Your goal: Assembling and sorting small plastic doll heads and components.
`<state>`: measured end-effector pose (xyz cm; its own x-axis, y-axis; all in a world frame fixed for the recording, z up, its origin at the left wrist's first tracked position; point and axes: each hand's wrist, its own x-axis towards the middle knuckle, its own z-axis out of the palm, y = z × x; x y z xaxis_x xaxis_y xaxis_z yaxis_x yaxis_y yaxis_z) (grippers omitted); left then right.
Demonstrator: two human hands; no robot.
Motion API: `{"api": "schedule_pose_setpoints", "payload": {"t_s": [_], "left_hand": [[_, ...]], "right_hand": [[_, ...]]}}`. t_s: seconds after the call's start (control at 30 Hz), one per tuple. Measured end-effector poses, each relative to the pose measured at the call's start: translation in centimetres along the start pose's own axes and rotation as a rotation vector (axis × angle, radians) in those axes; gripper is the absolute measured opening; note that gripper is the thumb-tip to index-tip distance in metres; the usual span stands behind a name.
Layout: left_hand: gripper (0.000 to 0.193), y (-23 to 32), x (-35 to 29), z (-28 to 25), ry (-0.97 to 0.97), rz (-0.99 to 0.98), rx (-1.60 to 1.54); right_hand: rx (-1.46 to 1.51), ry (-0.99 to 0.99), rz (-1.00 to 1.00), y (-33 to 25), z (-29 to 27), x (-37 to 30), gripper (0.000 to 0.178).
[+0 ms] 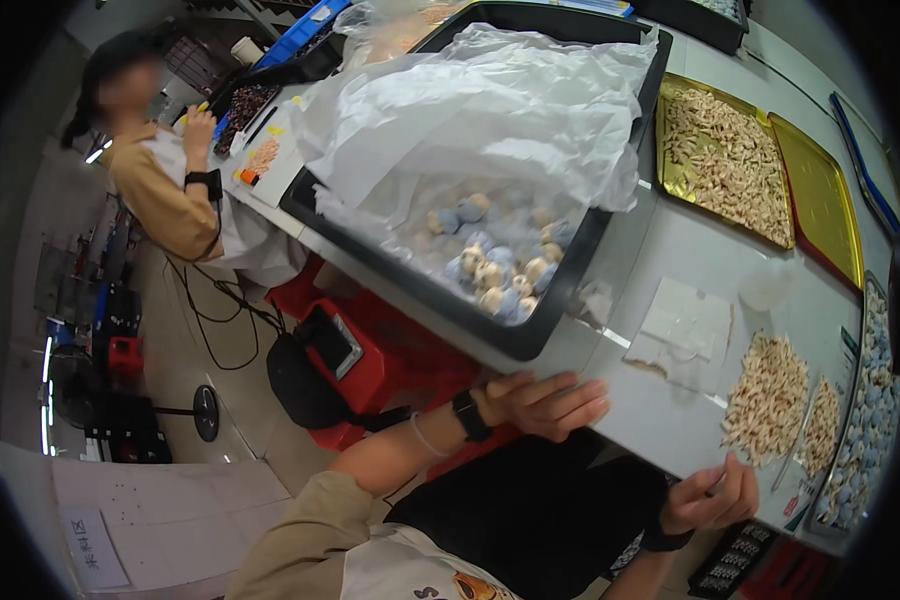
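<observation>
My left hand (553,405) rests at the table's front edge, fingers stretched out and holding nothing. By the same edge, further right, my right hand (712,494) is closed in a pinch; a small dark thing shows at its fingers, too small to name. Beyond it lies a heap of small cream pieces (767,398), with a smaller heap (822,425) beside it. A thin metal tool (796,438) lies between them. Ahead of my left hand stands a black tub (525,342) with round blue-and-cream pieces (490,262), partly covered by a crumpled translucent sheet (470,110).
A gold tray (662,165) holds many cream pieces; another gold tray (825,200) overlaps its side. At the far right is a tray of blue pieces (863,430). White card (682,325) lies mid-table. Red stools (400,350) stand below; a co-worker (170,190) sits at left.
</observation>
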<state>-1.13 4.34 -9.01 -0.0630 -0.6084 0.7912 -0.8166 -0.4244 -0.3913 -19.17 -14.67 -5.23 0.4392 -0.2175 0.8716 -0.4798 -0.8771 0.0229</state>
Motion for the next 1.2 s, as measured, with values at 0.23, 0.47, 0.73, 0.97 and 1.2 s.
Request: {"api": "schedule_pose_setpoints", "payload": {"t_s": [0.23, 0.47, 0.73, 0.97, 1.2], "left_hand": [[0.035, 1.2, -1.0, 0.8, 0.087, -0.101, -0.119], [0.041, 0.4, -0.6, 0.0, 0.077, -0.136, -0.224], [0.055, 0.3, 1.5, -5.5, -0.293, -0.269, -0.626], [0.062, -0.4, 1.8, -7.0, -0.466, -0.285, -0.689], [0.064, 0.0, 2.2, -6.8, -0.44, -0.222, -0.629]], "right_hand": [[0.031, 0.059, 0.0, 0.1, 0.7, -0.4, 0.02], [0.079, 0.132, -0.017, -0.4, 0.9, 0.2, 0.025], [0.186, -0.028, 0.144, 1.1, -6.7, -3.8, 0.018], [0.374, -0.69, 0.738, 8.0, -18.7, -26.8, 0.016], [0.44, -1.656, 1.112, 3.2, -29.5, -47.9, 0.023]]}}
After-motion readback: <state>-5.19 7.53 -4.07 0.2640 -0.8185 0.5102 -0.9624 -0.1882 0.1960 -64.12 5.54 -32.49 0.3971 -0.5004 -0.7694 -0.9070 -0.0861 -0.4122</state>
